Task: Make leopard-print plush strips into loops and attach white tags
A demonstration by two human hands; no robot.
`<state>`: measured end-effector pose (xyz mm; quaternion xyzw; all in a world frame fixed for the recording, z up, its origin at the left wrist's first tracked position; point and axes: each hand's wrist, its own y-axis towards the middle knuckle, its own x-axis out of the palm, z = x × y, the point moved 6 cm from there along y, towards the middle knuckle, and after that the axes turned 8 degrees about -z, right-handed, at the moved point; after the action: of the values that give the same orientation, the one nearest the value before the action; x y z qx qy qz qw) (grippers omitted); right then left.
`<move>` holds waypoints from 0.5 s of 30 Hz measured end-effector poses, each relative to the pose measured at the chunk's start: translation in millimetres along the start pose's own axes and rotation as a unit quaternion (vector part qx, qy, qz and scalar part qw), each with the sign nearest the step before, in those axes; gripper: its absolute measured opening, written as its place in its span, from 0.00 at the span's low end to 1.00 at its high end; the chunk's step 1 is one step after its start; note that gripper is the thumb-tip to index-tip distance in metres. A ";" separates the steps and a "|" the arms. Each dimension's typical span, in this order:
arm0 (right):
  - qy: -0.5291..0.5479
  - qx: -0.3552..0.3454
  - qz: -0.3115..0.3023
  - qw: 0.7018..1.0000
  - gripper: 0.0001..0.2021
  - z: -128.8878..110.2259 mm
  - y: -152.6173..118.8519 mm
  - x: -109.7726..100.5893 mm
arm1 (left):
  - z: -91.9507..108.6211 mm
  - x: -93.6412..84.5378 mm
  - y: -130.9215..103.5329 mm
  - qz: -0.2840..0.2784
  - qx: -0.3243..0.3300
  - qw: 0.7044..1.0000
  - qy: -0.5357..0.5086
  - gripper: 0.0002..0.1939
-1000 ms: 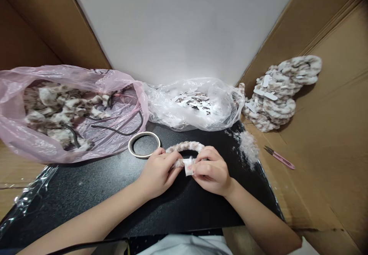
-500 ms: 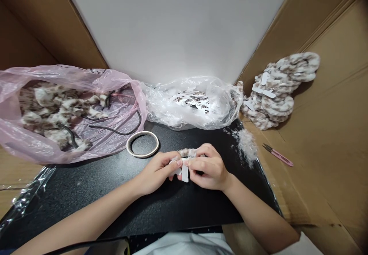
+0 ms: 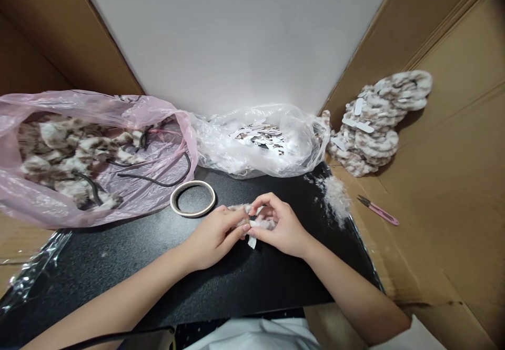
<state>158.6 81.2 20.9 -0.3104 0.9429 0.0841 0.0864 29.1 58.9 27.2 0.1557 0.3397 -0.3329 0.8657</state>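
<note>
Both my hands meet over the black table, around a furry brown-and-white band (image 3: 264, 224) that looks bent into a loop. My left hand (image 3: 215, 234) pinches its left side between thumb and fingers. On the right side, my right hand (image 3: 282, 229) curls round the band with thumb and fingertips. A white paper strip (image 3: 252, 242) hangs down from between the fingertips. Part of the band is hidden behind my fingers. Just left of my hands lies a roll of tape (image 3: 193, 199).
A pink plastic bag (image 3: 158, 202) holds furry pieces and black cords. Beside it, a clear bag (image 3: 244, 166) contains white strips. Furry bands (image 3: 374, 123) with white tags are piled right, near pink thread snips (image 3: 377, 210) and loose fluff (image 3: 335, 197). Cardboard walls (image 3: 445, 181) flank the table.
My right hand has opened its grip a little and turned round the band, showing more white fur. Less of the paper strip shows below the fingers. The view has shifted slightly.
</note>
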 end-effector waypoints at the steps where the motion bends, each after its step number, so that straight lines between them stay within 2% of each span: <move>1: 0.014 0.010 -0.004 1.000 0.18 1.1 0.1 0.7 | 0.1 0.9 -0.1 0.002 0.004 1.000 0.011 0.12; 4: 0.035 0.027 -0.006 0.999 0.19 3.9 -0.2 1.2 | -0.2 2.0 -1.0 0.021 0.002 0.998 0.054 0.10; 7: 0.052 0.042 -0.001 0.998 0.22 8.0 -0.7 -0.2 | -1.3 -2.8 -3.4 0.066 0.005 0.994 0.089 0.04; 11: 0.108 0.070 -0.003 0.992 0.23 13.6 -0.3 -0.9 | -0.5 -8.0 -4.6 0.086 0.061 0.981 0.161 0.04; 15: 0.154 0.083 -0.004 0.985 0.24 15.1 0.9 0.0 | 6.6 -8.0 -3.3 0.098 0.114 0.947 0.285 0.08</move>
<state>159.7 85.2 6.3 -0.3151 0.9474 -0.0440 -0.0338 25.7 57.1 37.4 0.3747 0.5151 -0.2246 0.7374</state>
